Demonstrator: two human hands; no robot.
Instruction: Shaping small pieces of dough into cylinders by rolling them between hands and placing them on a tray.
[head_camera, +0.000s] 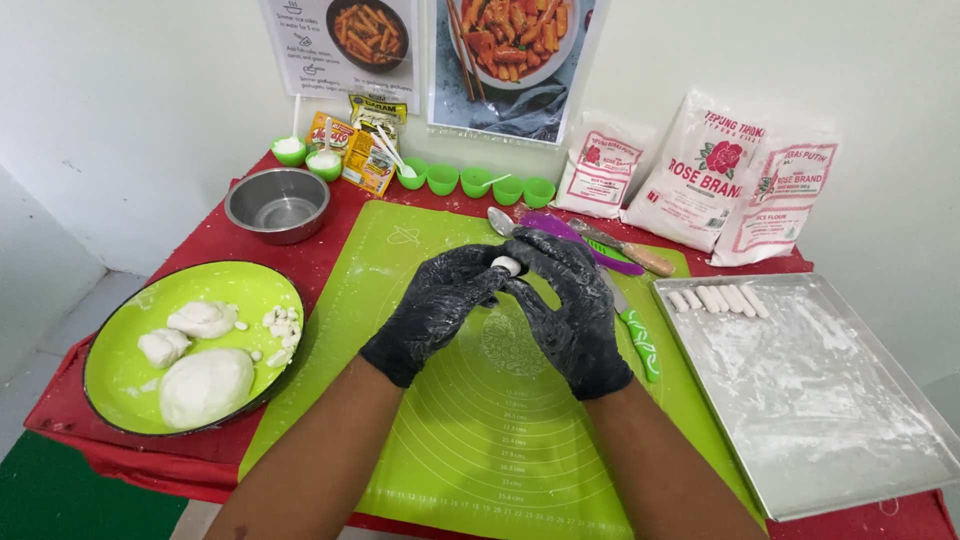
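Note:
Both my hands wear black gloves and meet above the green silicone mat (480, 440). My left hand (430, 305) and my right hand (572, 305) pinch a small white piece of dough (507, 266) between their fingertips. Only the end of the dough shows; the rest is hidden by the fingers. To the left, a green plate (120, 310) carries one big dough ball (205, 385), two smaller lumps and several little cut bits. At the right, a floured metal tray (820, 400) holds several short white dough sticks (718, 298) in its far corner.
A steel bowl (277, 203) stands at the back left, with small green cups (475, 181), seasoning packets and plastic spoons behind the mat. Three flour bags (700, 170) lean on the wall. A green-handled knife (640, 340), a purple scraper and a spoon lie beside my right hand.

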